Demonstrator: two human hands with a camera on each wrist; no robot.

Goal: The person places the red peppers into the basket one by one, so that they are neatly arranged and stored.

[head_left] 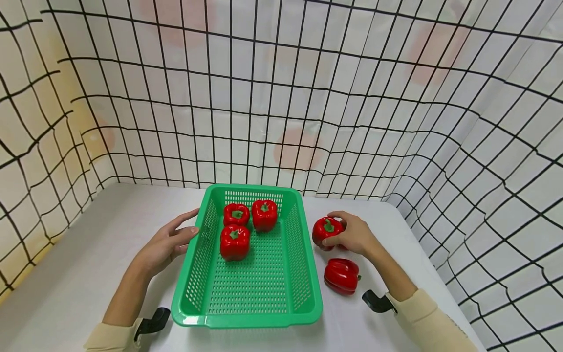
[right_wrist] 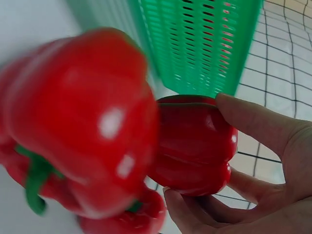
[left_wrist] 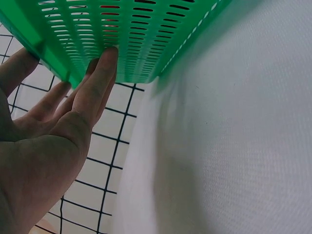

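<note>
My right hand (head_left: 355, 235) grips a red bell pepper (head_left: 326, 231) with a green stem, just right of the green basket (head_left: 249, 320). In the right wrist view, thumb and fingers go round the sides of this held pepper (right_wrist: 192, 146). Another pepper (right_wrist: 124, 222) shows partly behind, mostly hidden by my hand in the head view. Nearer me a pepper (head_left: 341, 276) lies on its side. My left hand (head_left: 164, 247) touches the basket's left side with extended fingers, fingertips at the rim and wall (left_wrist: 136, 34).
Inside the basket, three red bell peppers (head_left: 235, 242) stand toward the back left, stems up. A white cloth covers the table (head_left: 127, 215). Black wire mesh (head_left: 272, 117) over pale sheeting encloses the back and both sides.
</note>
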